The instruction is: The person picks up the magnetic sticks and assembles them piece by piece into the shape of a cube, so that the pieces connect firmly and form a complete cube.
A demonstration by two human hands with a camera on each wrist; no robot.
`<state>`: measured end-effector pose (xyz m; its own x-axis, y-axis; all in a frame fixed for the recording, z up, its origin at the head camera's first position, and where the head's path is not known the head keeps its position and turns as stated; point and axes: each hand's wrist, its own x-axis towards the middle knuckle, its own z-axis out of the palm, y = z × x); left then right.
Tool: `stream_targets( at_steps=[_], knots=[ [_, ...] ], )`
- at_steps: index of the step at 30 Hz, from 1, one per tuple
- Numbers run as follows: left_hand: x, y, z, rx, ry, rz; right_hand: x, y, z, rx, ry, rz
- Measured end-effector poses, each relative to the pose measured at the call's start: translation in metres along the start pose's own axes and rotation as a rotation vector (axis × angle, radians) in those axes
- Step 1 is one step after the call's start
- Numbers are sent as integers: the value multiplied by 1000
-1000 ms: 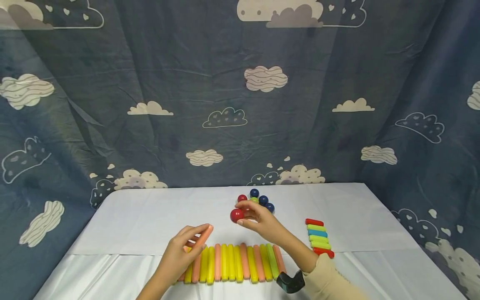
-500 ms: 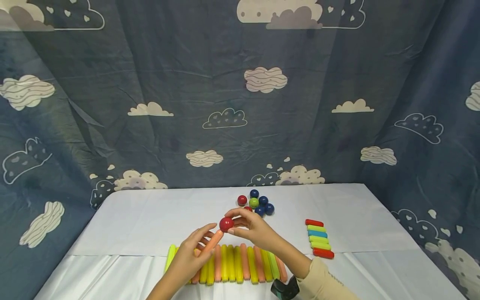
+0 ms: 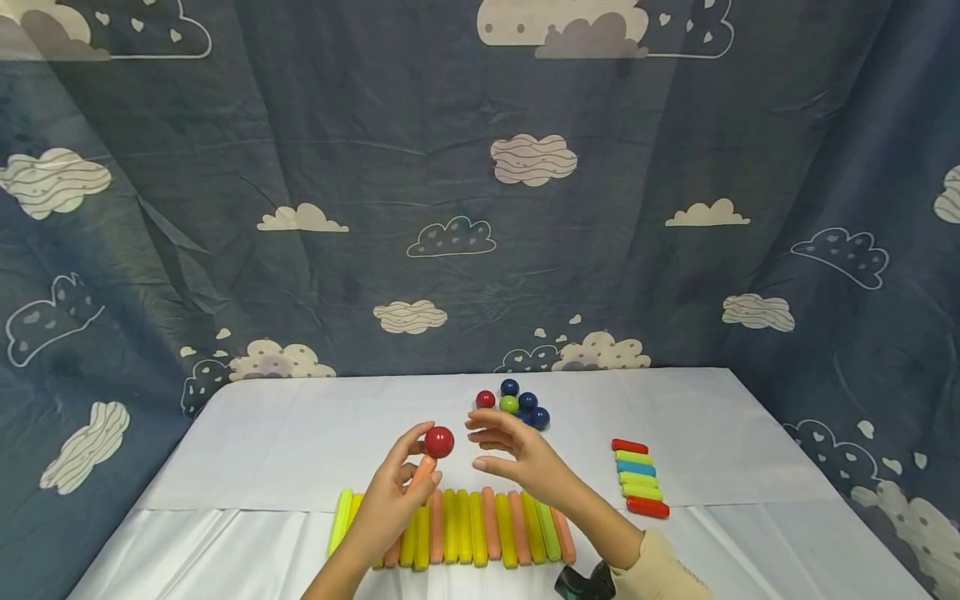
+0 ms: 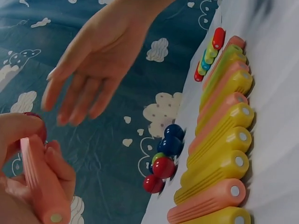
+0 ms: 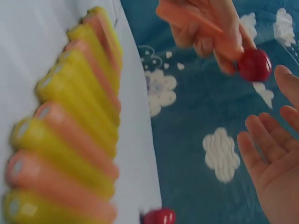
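Observation:
My left hand [image 3: 386, 500] grips a salmon-coloured magnetic stick [image 4: 46, 184], raised above the row of sticks and slanting up. A shiny red ball [image 3: 439, 442] sits at the stick's upper end, with the index fingertip by it. In the right wrist view the ball [image 5: 254, 65] touches the stick's tip [image 5: 228, 46]. Just to the right hovers my right hand [image 3: 525, 457], fingers spread and holding nothing, apart from the ball. Its palm [image 5: 285, 182] shows bare. Below both hands lies a side-by-side row of yellow, salmon and green sticks [image 3: 465, 525]; my left hand hides part of its left end.
Behind the right hand, loose balls cluster: a red one [image 3: 485, 399], a green one [image 3: 509, 404] and several blue ones [image 3: 538, 418]. Shorter red, green and blue sticks [image 3: 636, 468] lie to the right on the white tablecloth [image 3: 285, 442]. A dark cloud-print curtain [image 3: 337, 275] hangs behind.
The right hand brought the red ball down and left to the stick's end, then let go and drew back right. The left hand moved right and up, and its stick now bears the ball.

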<state>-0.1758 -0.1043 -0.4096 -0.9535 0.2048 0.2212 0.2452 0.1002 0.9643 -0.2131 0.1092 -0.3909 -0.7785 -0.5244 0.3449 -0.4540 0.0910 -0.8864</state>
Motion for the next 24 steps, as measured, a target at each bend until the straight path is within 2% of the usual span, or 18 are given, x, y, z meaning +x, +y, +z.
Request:
stream_targets(
  at_steps=[4, 11, 15, 18, 24],
  knots=[
    [0, 2, -4, -75, 78, 13, -19, 9, -15, -48, 39, 30],
    [-2, 5, -10, -128, 177, 59, -61, 33, -35, -75, 70, 221],
    [-3, 5, -11, -141, 199, 79, -78, 46, -41, -90, 59, 348],
    [-4, 5, -11, -149, 209, 85, -87, 55, -43, -142, 21, 426],
    [-4, 7, -12, -131, 221, 96, -92, 64, -44, -252, -48, 493]
  ],
)
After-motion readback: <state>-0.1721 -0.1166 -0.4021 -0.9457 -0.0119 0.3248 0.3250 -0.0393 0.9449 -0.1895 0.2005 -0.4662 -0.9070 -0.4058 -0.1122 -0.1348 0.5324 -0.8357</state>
